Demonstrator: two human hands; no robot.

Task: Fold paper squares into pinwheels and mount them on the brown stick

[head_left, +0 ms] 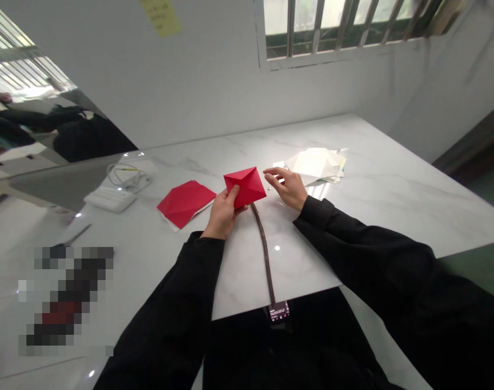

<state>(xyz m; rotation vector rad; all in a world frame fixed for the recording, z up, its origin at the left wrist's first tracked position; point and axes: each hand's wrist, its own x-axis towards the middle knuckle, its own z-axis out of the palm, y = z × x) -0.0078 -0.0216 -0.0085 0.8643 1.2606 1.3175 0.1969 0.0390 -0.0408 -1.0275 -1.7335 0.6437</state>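
Observation:
A red envelope (251, 188) with folded flaps is gripped in my left hand (223, 213), the thumb pressed on its front. My right hand (288, 188) hovers just right of the envelope, apart from it, fingers stretched out and nothing seen in them. On the table left of my left hand lies a stack of red paper or envelopes (185, 203) with a white layer under it. Behind my right hand is a pile of cream paper pieces (314, 164). Below the envelope a thin brown stick (265, 252) runs to the table's front edge.
A white box-like device (111, 197) with a coiled cable (127, 176) stands at the left. A blurred-out dark item (72, 298) lies at the near left. A small lit screen (279, 312) is at the table's front edge. The wall and a barred window (324, 27) are behind.

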